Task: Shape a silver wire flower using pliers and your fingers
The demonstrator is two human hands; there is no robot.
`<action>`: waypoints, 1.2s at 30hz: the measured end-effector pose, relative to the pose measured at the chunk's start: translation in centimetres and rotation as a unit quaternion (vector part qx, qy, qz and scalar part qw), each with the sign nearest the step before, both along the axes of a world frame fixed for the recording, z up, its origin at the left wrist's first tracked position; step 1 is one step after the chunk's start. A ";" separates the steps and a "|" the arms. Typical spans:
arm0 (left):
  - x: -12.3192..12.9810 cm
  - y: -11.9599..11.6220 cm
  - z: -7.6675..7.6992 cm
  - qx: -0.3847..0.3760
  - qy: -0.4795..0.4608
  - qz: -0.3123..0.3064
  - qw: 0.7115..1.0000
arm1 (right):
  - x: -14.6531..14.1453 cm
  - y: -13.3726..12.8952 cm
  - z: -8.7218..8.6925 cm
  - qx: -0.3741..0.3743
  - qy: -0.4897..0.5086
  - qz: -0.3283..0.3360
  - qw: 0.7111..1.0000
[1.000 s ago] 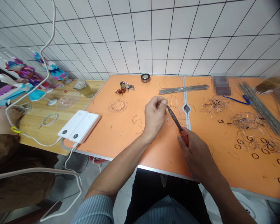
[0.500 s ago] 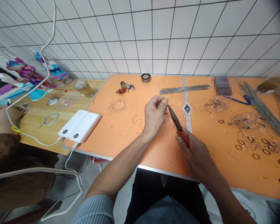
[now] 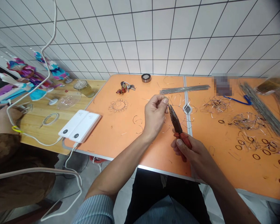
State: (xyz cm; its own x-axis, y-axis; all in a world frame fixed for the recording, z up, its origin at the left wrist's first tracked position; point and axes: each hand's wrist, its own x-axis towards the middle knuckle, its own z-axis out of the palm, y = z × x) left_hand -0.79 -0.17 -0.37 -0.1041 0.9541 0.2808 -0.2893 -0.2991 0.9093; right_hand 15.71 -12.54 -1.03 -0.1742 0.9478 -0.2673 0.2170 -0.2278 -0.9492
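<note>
Above the middle of the orange table, my left hand pinches a thin wire between thumb and fingers. Loops of that wire spread out to the right, hard to trace against the table. My right hand is wrapped round the red handles of long-nose pliers. Their dark jaws point up and away, with the tips right beside my left fingertips at the wire. I cannot make out whether the jaws grip it. A flower-shaped wire ring lies flat to the left of my left hand.
Straight wire bundles lie at the back and far right. Tangled wire pieces and small dark rings cover the right side. Black tape, keys and a white power bank sit leftward. Another person's hand is far left.
The pliers have swung more upright and shifted slightly right, and my right fingers have opened out around the handles. My left hand keeps its place with the wire.
</note>
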 end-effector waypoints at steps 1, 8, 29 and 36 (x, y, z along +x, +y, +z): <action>0.0 0.0 0.0 0.000 0.003 0.000 1.000 | 0.0 0.0 0.2 -0.009 0.012 0.000 1.000; 0.0 0.0 0.1 -0.005 0.019 0.003 1.000 | 0.0 -0.1 0.4 -0.035 0.019 0.000 0.999; -0.1 0.3 -0.5 0.011 0.005 -0.009 1.000 | 0.3 -0.2 0.6 -0.040 -0.022 -0.009 0.999; -0.1 0.1 -0.2 -0.001 0.017 0.002 1.000 | 0.3 -0.1 0.5 -0.034 -0.012 -0.011 0.999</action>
State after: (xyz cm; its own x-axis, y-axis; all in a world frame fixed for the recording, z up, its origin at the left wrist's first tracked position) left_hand -0.90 -0.05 -0.59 -0.0985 0.9545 0.2816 -0.2571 -0.2978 0.9194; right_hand 16.00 -12.61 -0.56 -0.1465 0.9306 -0.3353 0.2343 -0.2967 -0.9258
